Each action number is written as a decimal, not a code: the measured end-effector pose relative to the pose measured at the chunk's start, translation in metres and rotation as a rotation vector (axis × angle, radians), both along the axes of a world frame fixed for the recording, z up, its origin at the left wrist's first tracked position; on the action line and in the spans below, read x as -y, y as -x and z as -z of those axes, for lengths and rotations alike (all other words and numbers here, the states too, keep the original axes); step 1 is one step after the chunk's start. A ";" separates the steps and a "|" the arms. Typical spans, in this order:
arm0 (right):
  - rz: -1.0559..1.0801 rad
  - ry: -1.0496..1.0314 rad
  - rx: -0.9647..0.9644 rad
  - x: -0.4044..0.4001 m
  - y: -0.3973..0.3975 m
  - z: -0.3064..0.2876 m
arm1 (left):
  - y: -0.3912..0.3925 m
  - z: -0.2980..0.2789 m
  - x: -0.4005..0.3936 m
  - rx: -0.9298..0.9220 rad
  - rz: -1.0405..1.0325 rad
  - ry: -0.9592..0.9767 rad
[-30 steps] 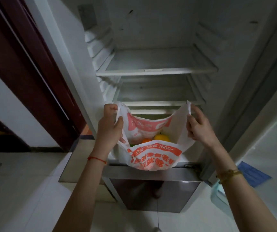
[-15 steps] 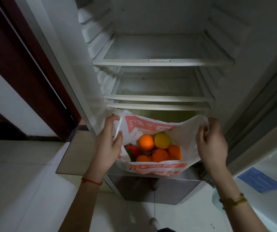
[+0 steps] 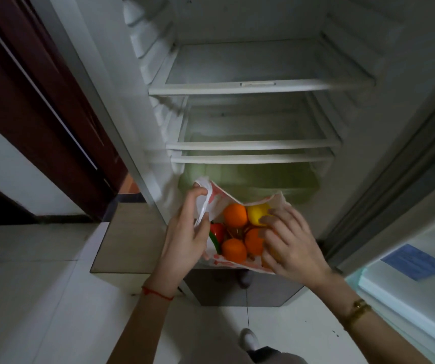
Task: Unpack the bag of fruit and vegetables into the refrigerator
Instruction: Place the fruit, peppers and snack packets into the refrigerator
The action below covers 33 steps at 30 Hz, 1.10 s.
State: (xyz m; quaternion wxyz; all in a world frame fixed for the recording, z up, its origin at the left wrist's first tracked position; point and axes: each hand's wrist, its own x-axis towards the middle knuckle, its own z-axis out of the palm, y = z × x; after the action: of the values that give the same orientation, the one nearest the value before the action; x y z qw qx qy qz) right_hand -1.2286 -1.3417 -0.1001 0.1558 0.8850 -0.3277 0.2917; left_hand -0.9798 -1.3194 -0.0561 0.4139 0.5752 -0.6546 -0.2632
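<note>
A white and red plastic bag [image 3: 217, 199] hangs open in front of the refrigerator's green crisper drawer [image 3: 250, 179]. My left hand [image 3: 187, 232] grips the bag's left handle. Inside lie several oranges [image 3: 235, 215], a yellow lemon [image 3: 257, 215] and a red and green vegetable [image 3: 217, 233]. My right hand [image 3: 288, 239] reaches into the bag with fingers spread over the fruit on the right; its fingertips touch the lemon and an orange. Whether it grips one I cannot tell. The refrigerator shelves [image 3: 258, 86] above hold nothing.
The refrigerator door [image 3: 408, 271] stands open at the right with a blue label on it. A dark red door frame [image 3: 40, 106] is at the left. A closed grey lower compartment [image 3: 245, 290] sits under the bag. White floor tiles [image 3: 40, 298] and my shoe [image 3: 248, 340] are below.
My right hand let go of the bag's right handle and moved into the bag onto the fruit. The view came closer to the refrigerator and the bag dropped lower.
</note>
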 end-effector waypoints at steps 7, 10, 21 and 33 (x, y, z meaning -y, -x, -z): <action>0.426 -0.611 -0.386 0.044 0.023 0.027 | 0.000 0.004 -0.002 -0.034 0.050 -0.016; 0.524 -0.628 -0.476 0.061 0.045 0.042 | -0.003 0.008 -0.003 -0.031 0.037 -0.041; 0.454 -0.876 -0.277 0.074 0.032 0.048 | 0.003 0.020 -0.013 -0.046 0.045 -0.077; 0.135 -0.783 -0.497 0.059 -0.050 0.097 | 0.009 0.022 -0.007 -0.123 0.028 -0.094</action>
State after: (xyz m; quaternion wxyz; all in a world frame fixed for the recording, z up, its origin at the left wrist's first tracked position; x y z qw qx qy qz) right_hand -1.1783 -1.4005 -0.1972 -0.0975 0.8970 -0.4225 -0.0856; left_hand -0.9892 -1.3124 -0.0777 0.4221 0.5674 -0.6229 -0.3345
